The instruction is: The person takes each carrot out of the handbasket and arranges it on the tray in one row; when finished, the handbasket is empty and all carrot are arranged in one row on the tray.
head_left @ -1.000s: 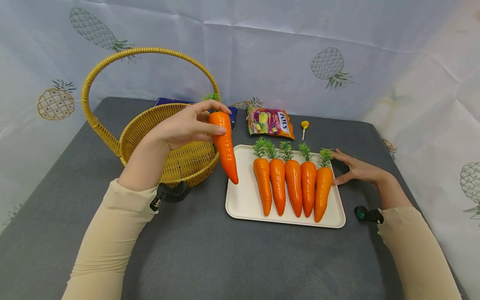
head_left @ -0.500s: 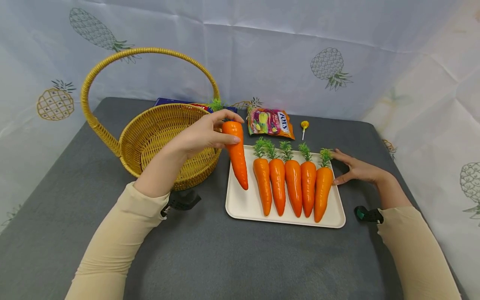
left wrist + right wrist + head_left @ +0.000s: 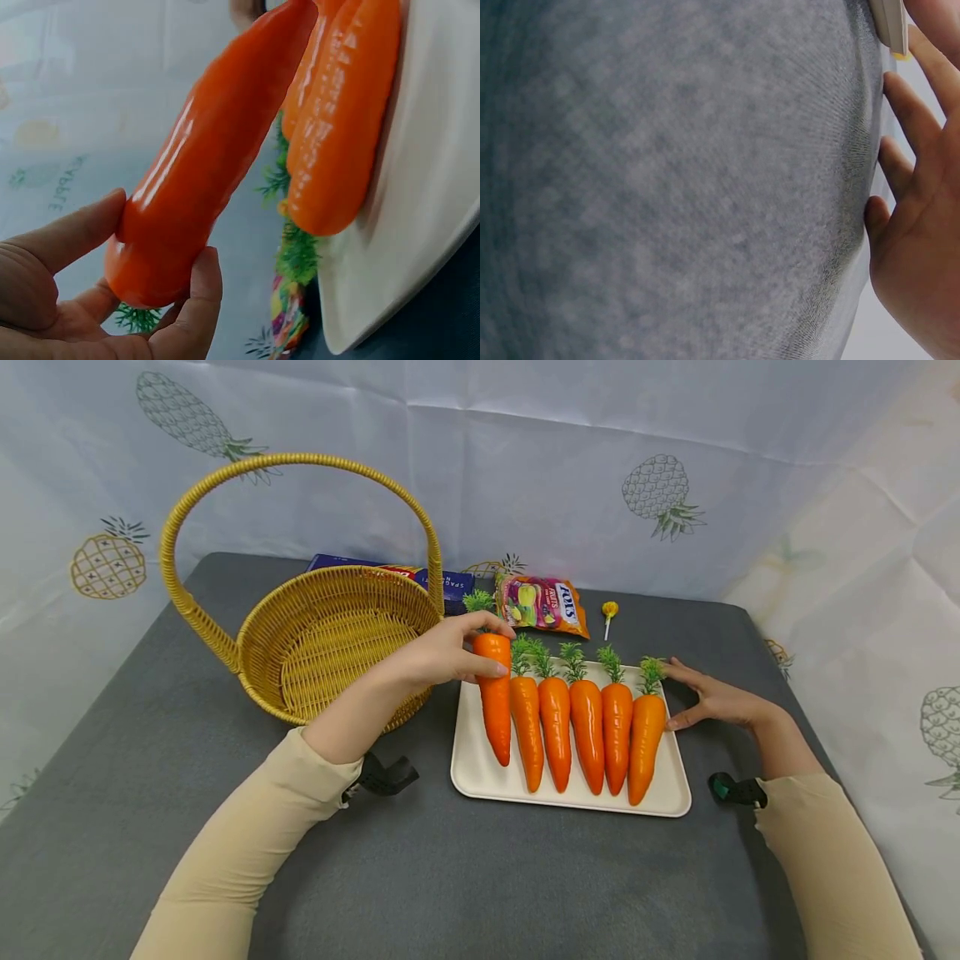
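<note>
My left hand [image 3: 448, 650] pinches a glossy orange carrot [image 3: 493, 702] near its thick leafy end, over the left part of the cream tray [image 3: 480, 781]. The carrot's tip points down toward me; in the left wrist view the thumb and fingers [image 3: 67, 232] are on either side of the thick end. Several similar carrots [image 3: 587, 735] with green tops lie side by side on the tray. My right hand [image 3: 712, 697] is at the tray's right edge, thumb right at the rim and fingers spread. In the right wrist view its fingers [image 3: 907, 112] rest along the grey tabletop.
A yellow wicker basket [image 3: 258, 647] with a tall arched handle stands left of the tray. Behind are a blue spaghetti box [image 3: 456, 585], a Fox's candy bag [image 3: 542, 603] and a yellow lollipop [image 3: 610, 610]. A pineapple-print cloth [image 3: 525, 468] hangs beyond the grey table [image 3: 450, 877].
My left hand has carried the carrot rightward and lower, from beside the basket to over the tray's left part, close to the leftmost lying carrot. My right hand has stayed at the tray's edge.
</note>
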Demonstrator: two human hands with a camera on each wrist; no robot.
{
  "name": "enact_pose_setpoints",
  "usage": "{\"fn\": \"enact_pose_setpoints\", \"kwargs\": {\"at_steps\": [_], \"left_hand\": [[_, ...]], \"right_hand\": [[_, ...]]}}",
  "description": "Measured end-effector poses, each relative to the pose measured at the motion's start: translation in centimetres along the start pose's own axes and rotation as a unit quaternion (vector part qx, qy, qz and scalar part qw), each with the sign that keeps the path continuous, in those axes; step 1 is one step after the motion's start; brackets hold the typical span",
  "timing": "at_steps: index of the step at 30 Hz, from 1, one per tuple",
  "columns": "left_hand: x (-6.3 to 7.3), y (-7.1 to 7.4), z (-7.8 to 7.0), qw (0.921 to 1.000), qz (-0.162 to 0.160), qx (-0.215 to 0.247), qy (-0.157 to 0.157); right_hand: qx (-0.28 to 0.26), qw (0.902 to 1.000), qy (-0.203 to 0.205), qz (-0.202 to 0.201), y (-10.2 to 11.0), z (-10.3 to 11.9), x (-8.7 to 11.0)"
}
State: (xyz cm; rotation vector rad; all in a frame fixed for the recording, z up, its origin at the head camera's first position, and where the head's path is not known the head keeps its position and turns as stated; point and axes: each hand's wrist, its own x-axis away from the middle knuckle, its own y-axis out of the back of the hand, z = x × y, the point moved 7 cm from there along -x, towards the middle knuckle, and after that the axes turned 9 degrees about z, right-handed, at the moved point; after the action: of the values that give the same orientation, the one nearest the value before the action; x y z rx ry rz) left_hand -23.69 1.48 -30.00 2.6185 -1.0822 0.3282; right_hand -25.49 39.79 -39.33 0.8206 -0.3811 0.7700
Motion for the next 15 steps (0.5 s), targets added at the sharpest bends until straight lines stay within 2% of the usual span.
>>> {"fn": "enact_pose_setpoints", "kwargs": {"at_steps": [9, 15], "left_hand": [[-1.4, -0.8, 2.2, 0.9988, 0.007, 0.019, 0.045], [-2.2, -1.3, 3.2, 0.9982, 0.000, -0.025, 0.054]], "right_hand": [[-0.004, 1.0000, -0.001, 0.003, -0.1, 0.0, 0.0], [-0.002, 1.0000, 0.002, 0.002, -0.1, 0.0, 0.0]]}}
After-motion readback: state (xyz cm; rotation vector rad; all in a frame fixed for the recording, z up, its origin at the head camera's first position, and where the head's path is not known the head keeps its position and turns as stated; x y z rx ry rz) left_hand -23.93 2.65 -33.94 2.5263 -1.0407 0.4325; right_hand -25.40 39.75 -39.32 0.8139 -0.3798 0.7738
